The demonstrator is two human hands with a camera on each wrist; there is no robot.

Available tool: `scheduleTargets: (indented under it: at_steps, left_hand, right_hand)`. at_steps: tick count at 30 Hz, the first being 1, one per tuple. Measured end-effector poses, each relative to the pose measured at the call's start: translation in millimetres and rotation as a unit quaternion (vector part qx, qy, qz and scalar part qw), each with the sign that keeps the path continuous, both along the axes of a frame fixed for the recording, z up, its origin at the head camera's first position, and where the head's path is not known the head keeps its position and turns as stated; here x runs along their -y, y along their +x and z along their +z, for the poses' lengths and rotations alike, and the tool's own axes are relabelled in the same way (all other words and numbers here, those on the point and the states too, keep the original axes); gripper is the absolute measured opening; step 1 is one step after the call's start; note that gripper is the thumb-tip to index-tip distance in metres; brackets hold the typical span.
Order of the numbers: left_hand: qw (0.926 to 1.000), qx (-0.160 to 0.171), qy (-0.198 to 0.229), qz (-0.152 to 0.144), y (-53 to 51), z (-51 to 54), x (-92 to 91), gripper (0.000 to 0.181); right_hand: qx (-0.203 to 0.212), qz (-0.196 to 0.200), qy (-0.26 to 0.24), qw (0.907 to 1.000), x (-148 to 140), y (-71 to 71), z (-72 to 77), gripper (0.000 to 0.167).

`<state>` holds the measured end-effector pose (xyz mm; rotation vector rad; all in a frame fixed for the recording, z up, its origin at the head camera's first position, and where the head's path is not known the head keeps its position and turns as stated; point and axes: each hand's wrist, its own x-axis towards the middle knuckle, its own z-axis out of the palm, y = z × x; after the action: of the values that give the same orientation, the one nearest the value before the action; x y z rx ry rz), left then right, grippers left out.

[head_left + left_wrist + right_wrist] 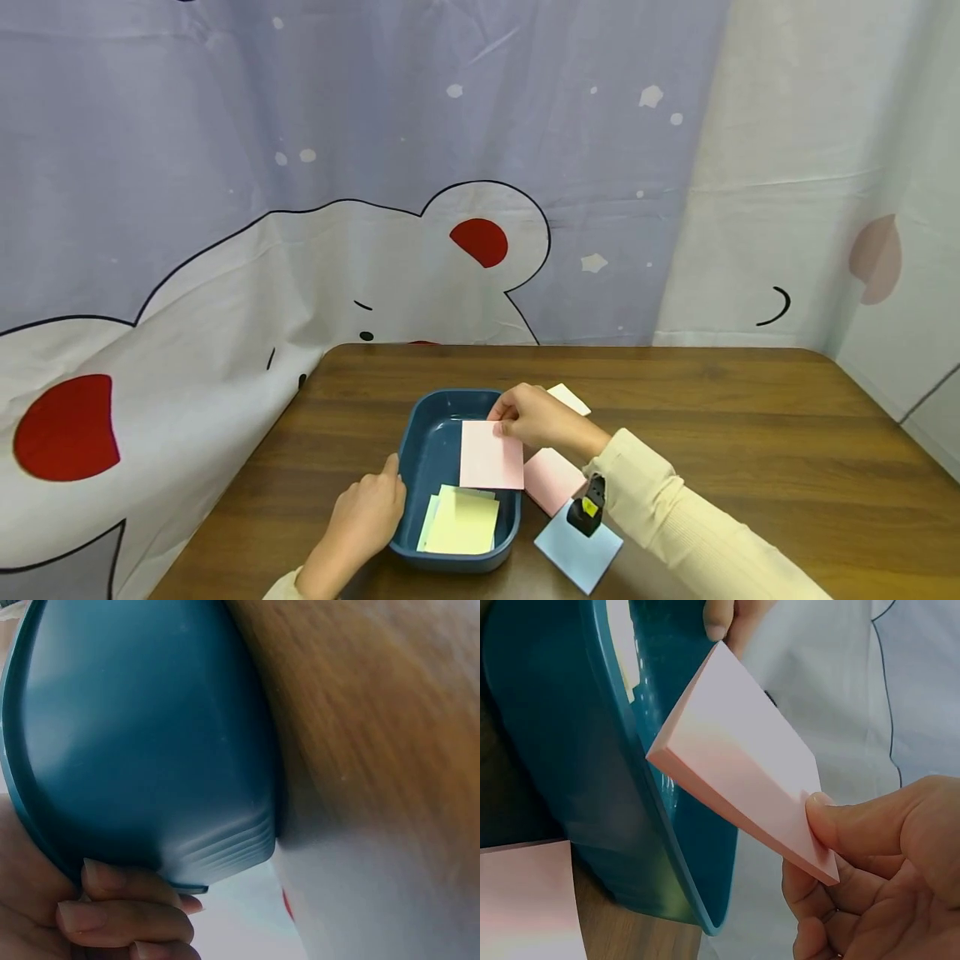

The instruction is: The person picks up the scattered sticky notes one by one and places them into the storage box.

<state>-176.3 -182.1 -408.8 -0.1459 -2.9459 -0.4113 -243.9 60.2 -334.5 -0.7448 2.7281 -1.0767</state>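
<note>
My right hand (536, 414) pinches one edge of a pink sticky note pad (739, 761) between thumb and fingers. The pad is tilted above the right side of a blue plastic bin (429, 446). On the bin's left rim my left hand (367, 508) grips, with a fingertip over the edge and the other fingers curled against the outer wall (150, 735). Inside the near end of the bin lies a yellow sticky note pad (465, 521), on top of paler pads that it partly covers.
Right of the bin, a second pink pad (552, 481) lies on the wooden table (712, 417). A blue pad (579, 550) sits nearer, partly behind the right wrist's black camera (587, 508). Beyond the right hand is a pale cream pad (570, 398). A printed curtain (375, 125) hangs behind.
</note>
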Motion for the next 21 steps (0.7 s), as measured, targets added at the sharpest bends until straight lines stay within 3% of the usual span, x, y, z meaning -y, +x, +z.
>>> scheduleTargets:
  at_steps: [9, 14, 21]
  left_hand:
    - [0.9999, -0.009, -0.007, 0.008, 0.3, -1.3, -1.5, 0.037]
    - [0.9999, -0.01, -0.007, 0.009, 0.0, -0.7, -1.7, 0.037]
    - [0.9999, -0.009, -0.008, 0.01, -0.1, -1.6, -1.0, 0.038]
  right_hand:
    - [0.041, -0.035, -0.015, 0.9984, 11, -15.1, 1.8, 0.006]
    - [0.027, -0.02, 0.006, 0.9994, 16, -21.4, 6.5, 0.005]
    - [0.016, 0.0, 0.032, 0.9993, 25, -31.4, 0.9, 0.004]
